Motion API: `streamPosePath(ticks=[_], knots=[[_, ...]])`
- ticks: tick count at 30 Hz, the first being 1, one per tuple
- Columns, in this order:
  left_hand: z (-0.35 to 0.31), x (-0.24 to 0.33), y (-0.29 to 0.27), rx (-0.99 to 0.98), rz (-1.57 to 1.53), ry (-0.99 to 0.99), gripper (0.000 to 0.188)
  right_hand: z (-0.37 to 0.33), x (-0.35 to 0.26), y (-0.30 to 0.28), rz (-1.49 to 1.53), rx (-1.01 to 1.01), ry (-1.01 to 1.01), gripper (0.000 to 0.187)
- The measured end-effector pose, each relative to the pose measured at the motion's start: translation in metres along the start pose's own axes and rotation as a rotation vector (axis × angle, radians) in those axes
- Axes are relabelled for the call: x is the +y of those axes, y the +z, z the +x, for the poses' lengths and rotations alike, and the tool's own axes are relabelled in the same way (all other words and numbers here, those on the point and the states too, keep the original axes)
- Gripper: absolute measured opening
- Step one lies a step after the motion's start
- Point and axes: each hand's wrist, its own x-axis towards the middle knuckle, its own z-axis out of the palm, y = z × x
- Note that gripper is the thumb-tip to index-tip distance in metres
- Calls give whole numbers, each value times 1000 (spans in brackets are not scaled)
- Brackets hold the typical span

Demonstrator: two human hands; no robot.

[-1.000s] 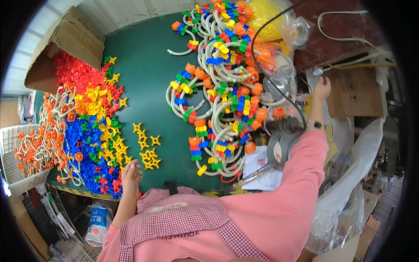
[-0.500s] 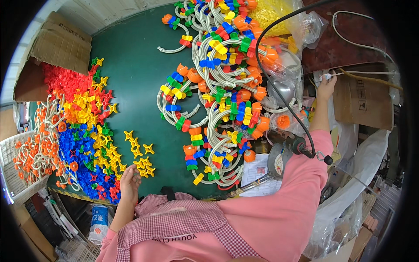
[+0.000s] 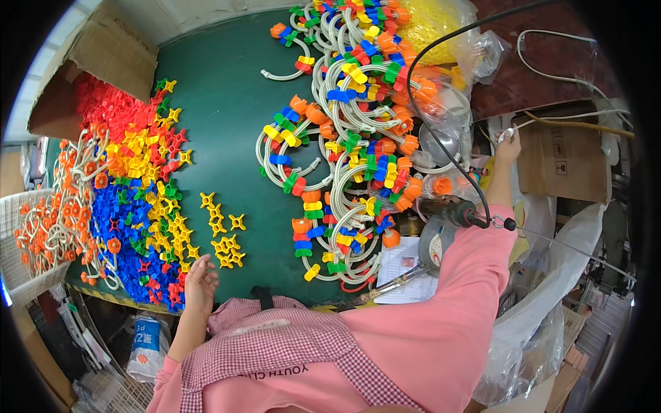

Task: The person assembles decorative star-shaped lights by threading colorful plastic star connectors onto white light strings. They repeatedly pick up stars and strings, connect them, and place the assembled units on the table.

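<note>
Far out to the right, my right hand (image 3: 508, 149) is closed around a small white fitting (image 3: 507, 133) on a white cord; its exact kind is too small to make out. My left hand (image 3: 200, 282) hovers at the near edge of the green table (image 3: 227, 138), fingers loosely curled and somewhat apart, with nothing visible in them. Just beyond it lie yellow star-shaped plastic pieces (image 3: 227, 249) in a small group. To its left spreads a heap of blue star-shaped pieces (image 3: 124, 227), with red pieces (image 3: 113, 110) and yellow pieces (image 3: 180, 237) around them.
Looped white ropes (image 3: 341, 82) with coloured clips and orange cups crowd the table's right half. A cardboard box (image 3: 117, 55) stands far left above a white basket (image 3: 41, 275). A black cable (image 3: 413, 89) and a dark-handled hanging tool (image 3: 451, 210) cross near my right arm.
The view has shifted slightly. My right hand has drawn a little closer with the white cord fitting still in it. My left hand stays by the yellow pieces.
</note>
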Motion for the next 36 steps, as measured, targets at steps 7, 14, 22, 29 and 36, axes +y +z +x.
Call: streamPosePath(ticks=[7, 14, 22, 29, 36], knots=[[-4, -6, -8, 38, 1, -34, 26, -7, 1, 14, -136, 27, -54, 52], [-10, -8, -12, -87, -56, -65, 28, -20, 2, -67, -317, 134, -51, 40], [-27, -13, -126, -87, -121, 132, 25, -338, -185, 5, -14, 462, -374, 37], [0, 22, -252, 130, 2, 320, 20, -593, -203, 85, -174, -923, -162, 34], [86, 78, -390, 323, 577, 899, 21, -733, -225, 179, -212, -1096, 0, 64]])
